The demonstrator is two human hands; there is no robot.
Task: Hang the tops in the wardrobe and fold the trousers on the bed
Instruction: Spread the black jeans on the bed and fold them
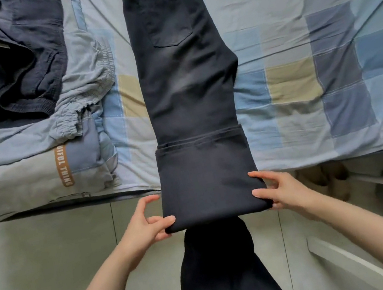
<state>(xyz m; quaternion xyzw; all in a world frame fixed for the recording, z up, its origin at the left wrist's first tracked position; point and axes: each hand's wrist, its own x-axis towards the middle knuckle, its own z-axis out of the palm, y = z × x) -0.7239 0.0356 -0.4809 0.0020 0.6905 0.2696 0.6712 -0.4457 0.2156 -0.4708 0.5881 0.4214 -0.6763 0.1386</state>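
Now each hand's grip, left hand [146, 225] and right hand [279, 190], pinches matte black trousers' [188, 89] folded rectangular edge.

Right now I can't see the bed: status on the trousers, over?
Both hands, left and right, pinching the folded end of the black trousers at the bed edge. One fold made. Other clothes far left, clear.
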